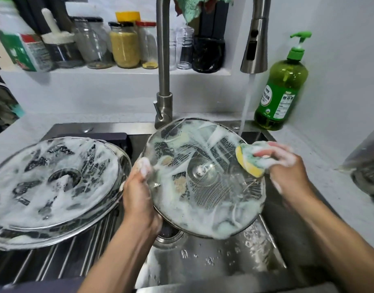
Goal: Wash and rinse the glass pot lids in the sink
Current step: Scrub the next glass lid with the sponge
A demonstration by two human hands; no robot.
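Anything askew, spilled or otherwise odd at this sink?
One oddity: the tap stream runs behind the held soapy glass lid, missing it, while the right hand scrubs with the yellow-green sponge. The left hand grips the rim. The foamy lids stacked on the rack look settled.

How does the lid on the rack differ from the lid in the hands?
The rack lid lies nearly flat, untouched; the held lid is tilted over the sink, gripped by the left hand and scrubbed by the right hand. Both are soapy glass.
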